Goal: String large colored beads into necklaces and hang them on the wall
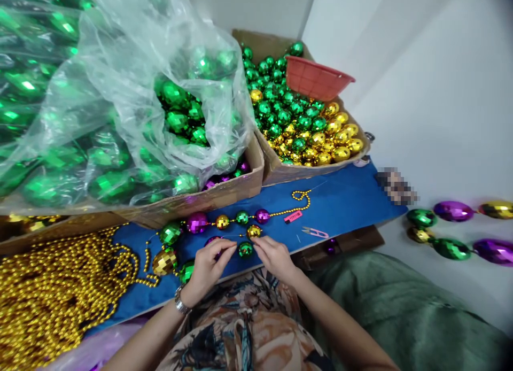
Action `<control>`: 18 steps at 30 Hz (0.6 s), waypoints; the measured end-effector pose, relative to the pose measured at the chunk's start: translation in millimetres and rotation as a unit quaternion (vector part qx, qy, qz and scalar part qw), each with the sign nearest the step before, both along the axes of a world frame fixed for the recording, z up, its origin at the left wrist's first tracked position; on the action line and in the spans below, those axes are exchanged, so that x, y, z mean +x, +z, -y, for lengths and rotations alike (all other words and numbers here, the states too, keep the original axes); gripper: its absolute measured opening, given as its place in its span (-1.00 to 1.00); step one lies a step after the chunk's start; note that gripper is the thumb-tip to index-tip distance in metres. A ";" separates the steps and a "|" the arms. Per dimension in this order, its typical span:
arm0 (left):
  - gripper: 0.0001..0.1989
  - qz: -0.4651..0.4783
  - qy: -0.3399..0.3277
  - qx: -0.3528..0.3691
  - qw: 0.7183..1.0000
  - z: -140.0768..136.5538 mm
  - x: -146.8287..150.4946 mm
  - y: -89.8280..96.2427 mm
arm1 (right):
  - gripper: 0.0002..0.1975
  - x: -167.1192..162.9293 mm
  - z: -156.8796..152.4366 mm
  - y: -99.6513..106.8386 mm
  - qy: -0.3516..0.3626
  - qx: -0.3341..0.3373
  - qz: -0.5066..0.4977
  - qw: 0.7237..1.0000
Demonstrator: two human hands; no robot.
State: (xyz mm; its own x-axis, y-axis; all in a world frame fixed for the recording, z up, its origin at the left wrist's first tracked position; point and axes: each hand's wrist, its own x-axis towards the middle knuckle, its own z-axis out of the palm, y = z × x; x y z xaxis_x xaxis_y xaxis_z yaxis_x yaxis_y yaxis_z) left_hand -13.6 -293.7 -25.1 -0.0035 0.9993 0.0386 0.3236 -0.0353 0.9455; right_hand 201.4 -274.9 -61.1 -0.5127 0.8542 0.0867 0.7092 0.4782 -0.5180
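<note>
My left hand [212, 260], with a metal watch on its wrist, is closed in a pinch at the table's front edge; what the fingertips hold is too small to make out. My right hand [276, 257] has its fingers closed on a shiny gold ball bead [253, 231]. Between the hands lies a green ball bead [245, 249]. A thin clear thread runs just behind the left fingertips. Around them curves a strand of large faceted beads, with a purple bead [196, 222], a green bead [170, 232] and a gold bead [164, 261]. The strand continues into a small gold bead chain [296, 206].
Pink thread snips [315, 232] and a pink label [293, 216] lie on the blue tabletop [340, 194]. Heaped gold bead chains [60, 291] cover the left. Behind stand a cardboard box [288, 172] of green and gold beads with a red basket [318, 78], and bagged green beads [180, 109].
</note>
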 end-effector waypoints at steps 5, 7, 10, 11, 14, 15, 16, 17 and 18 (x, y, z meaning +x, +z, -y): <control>-0.90 0.026 0.000 0.013 1.000 -12.0 6.4 32.2 | -0.71 -19.3 -4.8 7.1 0.048 0.003 -0.077 0.996; -0.89 0.051 0.018 -0.013 0.998 -14.2 7.9 33.4 | -0.71 -17.6 -5.9 2.9 0.032 0.002 -0.084 0.996; -0.79 0.097 0.023 -0.072 0.992 -15.8 9.6 23.6 | -0.69 -4.7 -9.9 3.8 -0.015 -0.012 -0.099 0.995; -0.75 0.102 0.017 -0.084 0.991 -16.6 10.6 18.4 | -0.69 0.5 -11.8 7.0 -0.028 -0.024 -0.119 0.992; -0.72 0.062 -0.030 -0.064 0.996 -21.6 17.4 2.3 | -0.67 12.9 -17.9 21.5 -0.093 -0.097 -0.223 0.965; -0.73 0.035 -0.055 -0.045 0.997 -24.3 21.2 -2.3 | -0.67 15.4 -19.7 26.3 -0.121 -0.131 -0.266 0.947; -0.73 0.004 -0.088 -0.023 0.996 -27.5 25.8 -6.4 | -0.66 17.0 -21.3 30.7 -0.147 -0.165 -0.309 0.925; -0.71 -0.029 -0.125 0.000 0.992 -31.1 31.1 -9.9 | -0.65 17.8 -22.6 34.4 -0.168 -0.197 -0.352 0.900; -0.66 -0.064 -0.165 0.027 0.984 -34.9 37.0 -13.3 | -0.65 18.1 -23.8 37.7 -0.181 -0.222 -0.394 0.873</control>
State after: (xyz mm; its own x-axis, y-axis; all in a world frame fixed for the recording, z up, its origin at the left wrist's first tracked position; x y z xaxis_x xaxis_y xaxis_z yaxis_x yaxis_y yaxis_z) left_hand 23.4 -258.8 -38.4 0.3299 0.9413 0.0709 0.4016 -0.2079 0.8919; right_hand 219.5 -251.1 -23.5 -0.1328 0.9870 -0.0910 0.1125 -0.0762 -0.9907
